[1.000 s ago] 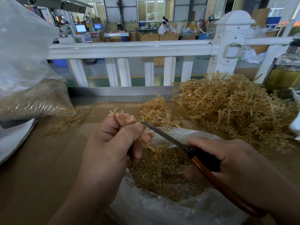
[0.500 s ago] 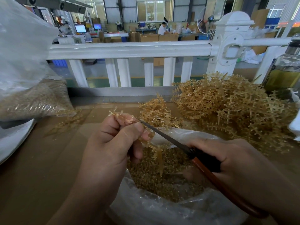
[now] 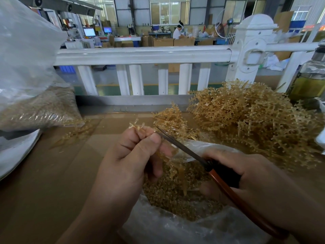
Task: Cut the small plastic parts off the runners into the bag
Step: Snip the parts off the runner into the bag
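Left hand (image 3: 133,155) pinches a runner (image 3: 182,175) over the open bag (image 3: 167,228).
Right hand (image 3: 260,182) curls round the red-handled blade (image 3: 179,144) (tip at the left thumb); cut parts (image 3: 172,196) lie in the bag.

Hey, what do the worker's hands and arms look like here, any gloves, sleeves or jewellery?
No gloves: the left hand and right hand are both bare. No ring, watch or wristband shows. The left forearm and right forearm are uncovered down to the frame edge, so no sleeve is visible.
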